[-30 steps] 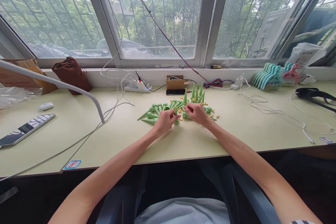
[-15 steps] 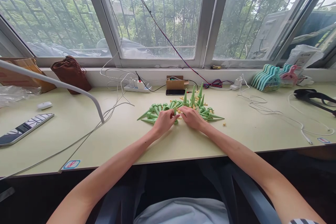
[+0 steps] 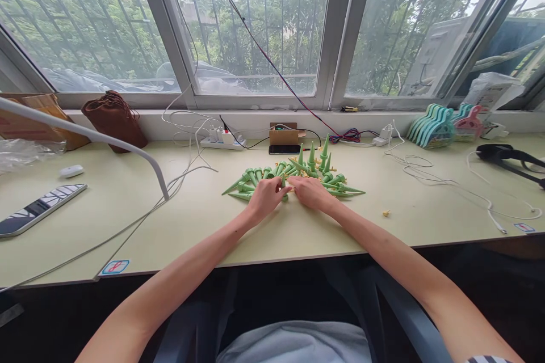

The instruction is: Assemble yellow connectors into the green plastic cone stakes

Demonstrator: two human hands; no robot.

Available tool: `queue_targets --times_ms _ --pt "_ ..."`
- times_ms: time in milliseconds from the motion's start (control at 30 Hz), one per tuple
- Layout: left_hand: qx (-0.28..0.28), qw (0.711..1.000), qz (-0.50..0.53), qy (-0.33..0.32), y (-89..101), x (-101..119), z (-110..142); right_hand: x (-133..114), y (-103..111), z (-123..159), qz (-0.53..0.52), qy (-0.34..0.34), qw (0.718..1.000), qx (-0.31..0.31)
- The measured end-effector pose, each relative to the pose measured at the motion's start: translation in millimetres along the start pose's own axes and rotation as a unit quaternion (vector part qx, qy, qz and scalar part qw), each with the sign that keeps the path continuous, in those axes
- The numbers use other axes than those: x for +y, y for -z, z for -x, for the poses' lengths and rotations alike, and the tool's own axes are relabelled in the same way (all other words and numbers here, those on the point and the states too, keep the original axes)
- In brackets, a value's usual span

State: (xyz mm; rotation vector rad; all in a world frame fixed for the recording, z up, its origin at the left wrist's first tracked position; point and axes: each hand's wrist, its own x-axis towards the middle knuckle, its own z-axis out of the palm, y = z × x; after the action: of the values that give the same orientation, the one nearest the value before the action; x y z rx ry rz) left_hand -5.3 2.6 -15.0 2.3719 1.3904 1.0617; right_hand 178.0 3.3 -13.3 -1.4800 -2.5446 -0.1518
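Note:
My left hand (image 3: 267,198) is closed around a green plastic spike (image 3: 284,182), which stands with its point up near the middle of the desk. Close beside it, my right hand (image 3: 312,191) has its fingers bent and pressed together among the pieces; whatever they grip is hidden. Several more green spikes (image 3: 246,187) lie in a fan to the left. Behind my right hand a few upright green spikes (image 3: 325,153) rise, with small yellow pieces around their bases. A loose yellow piece (image 3: 386,213) lies apart, to the right of my right forearm.
Behind the pile are a black phone (image 3: 284,150) and a small cardboard box (image 3: 284,135). White cables (image 3: 443,180) cross the right side of the desk. A grey curved stand arm (image 3: 145,156) reaches in from the left. Teal hangers (image 3: 432,126) stand by the window.
The loose yellow piece has travelled right and toward the front edge. A green spike behind my right hand now leans to the left. My left hand has barely moved.

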Motion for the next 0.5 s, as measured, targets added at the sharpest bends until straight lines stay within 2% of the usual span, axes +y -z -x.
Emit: queue_targets --times_ms 200,500 --pt "-0.002 1.000 -0.008 0.001 0.4 0.5 0.4 1.2 -0.2 0.0 -0.004 0.012 1.000 0.006" --pt "-0.004 1.000 -0.008 -0.001 2.9 1.0 0.0 -1.5 -2.8 4.7 -0.064 0.028 0.996 0.052"
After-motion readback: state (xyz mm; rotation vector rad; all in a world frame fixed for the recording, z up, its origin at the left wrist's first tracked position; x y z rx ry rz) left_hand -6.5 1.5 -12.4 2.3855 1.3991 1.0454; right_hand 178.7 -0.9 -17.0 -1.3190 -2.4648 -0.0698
